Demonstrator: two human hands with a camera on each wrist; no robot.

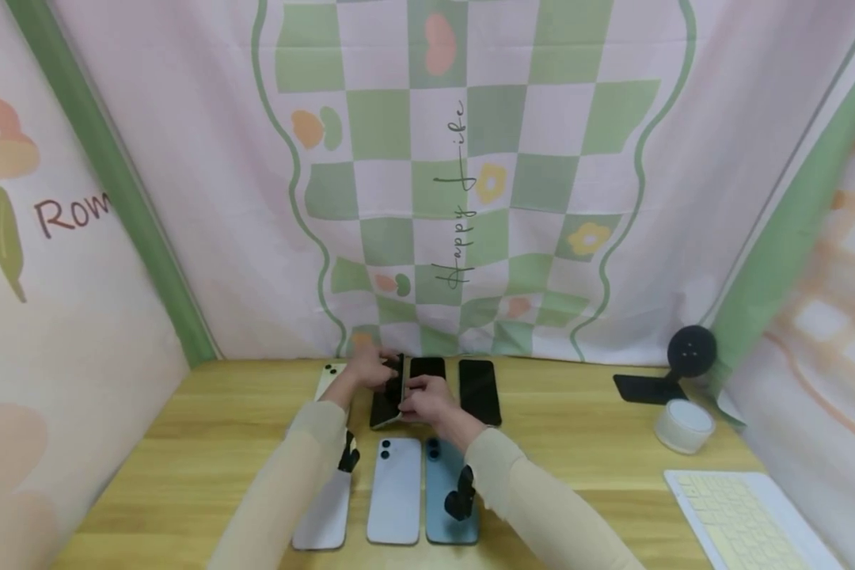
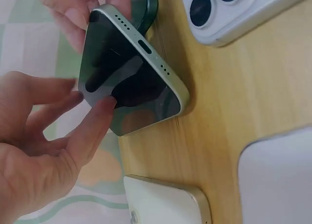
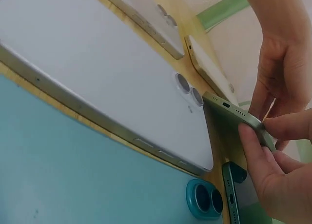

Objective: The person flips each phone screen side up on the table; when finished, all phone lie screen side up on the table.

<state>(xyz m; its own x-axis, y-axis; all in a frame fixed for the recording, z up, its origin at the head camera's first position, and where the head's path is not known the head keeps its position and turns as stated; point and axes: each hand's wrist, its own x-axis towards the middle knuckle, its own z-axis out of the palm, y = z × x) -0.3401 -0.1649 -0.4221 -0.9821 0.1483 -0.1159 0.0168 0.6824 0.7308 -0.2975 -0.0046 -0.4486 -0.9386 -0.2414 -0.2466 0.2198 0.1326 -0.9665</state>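
A smartphone [image 1: 381, 413] with a pale green frame and a dark glossy screen is tilted up on one edge in the back row. My right hand [image 1: 429, 400] pinches its raised side near a corner, with the thumb in front, as the right wrist view shows. On the screen side is my left hand [image 2: 46, 151], its fingers spread and loosely bent. One fingertip touches or nearly touches the glass, where dark finger reflections show. The phone's back is mostly hidden. Beside it lies a dark green-edged phone [image 3: 233, 194], partly covered by my right hand.
A black-screened phone [image 1: 480, 392] lies further right, a cream phone [image 1: 328, 381] to the left. Nearer me are a white phone [image 1: 395, 495], a blue phone [image 1: 442, 518] and a silvery phone [image 1: 324, 518]. A black stand [image 1: 691, 352], tape roll [image 1: 685, 427] and keyboard [image 1: 744, 514] occupy the right side.
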